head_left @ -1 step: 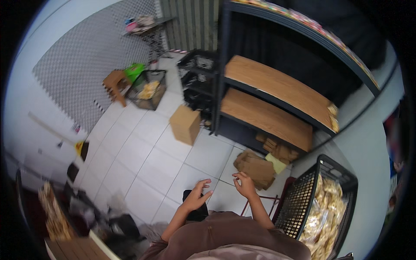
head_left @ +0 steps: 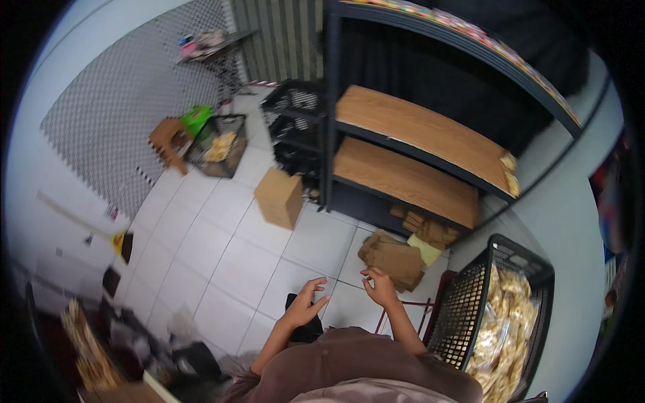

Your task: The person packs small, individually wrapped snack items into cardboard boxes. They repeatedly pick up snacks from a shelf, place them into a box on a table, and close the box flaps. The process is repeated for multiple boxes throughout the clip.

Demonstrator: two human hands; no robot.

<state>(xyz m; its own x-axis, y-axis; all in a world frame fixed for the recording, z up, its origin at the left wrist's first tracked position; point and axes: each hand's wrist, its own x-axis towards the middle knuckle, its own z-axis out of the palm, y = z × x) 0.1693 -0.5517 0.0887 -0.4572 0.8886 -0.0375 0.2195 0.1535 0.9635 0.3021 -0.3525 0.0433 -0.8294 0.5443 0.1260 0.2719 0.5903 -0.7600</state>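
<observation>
My left hand (head_left: 306, 305) is held out in front of my body, its fingers apart and nothing in it. Across a small gap, my right hand (head_left: 380, 287) is also open and empty, with its fingers loosely curved. Neither hand touches anything. Beyond my right hand, flattened brown cardboard (head_left: 396, 264) lies in a stack on the floor, with a pale yellow sheet (head_left: 423, 250) beside it. To my right stands a black plastic crate (head_left: 463, 305) holding clear bags of pale yellow snacks (head_left: 500, 322).
Ahead stands a dark-framed shelf with wooden boards (head_left: 410, 181). Left of it are stacked black crates (head_left: 292, 127) and a cardboard box (head_left: 279, 198). Farther left sit a crate with yellow packets (head_left: 222, 144) and a brown stool (head_left: 168, 141). Black plastic bags (head_left: 198, 359) lie at lower left.
My view has turned slightly, so the shelf, box and floor appear shifted a little to the left. Both hands keep the same pose.
</observation>
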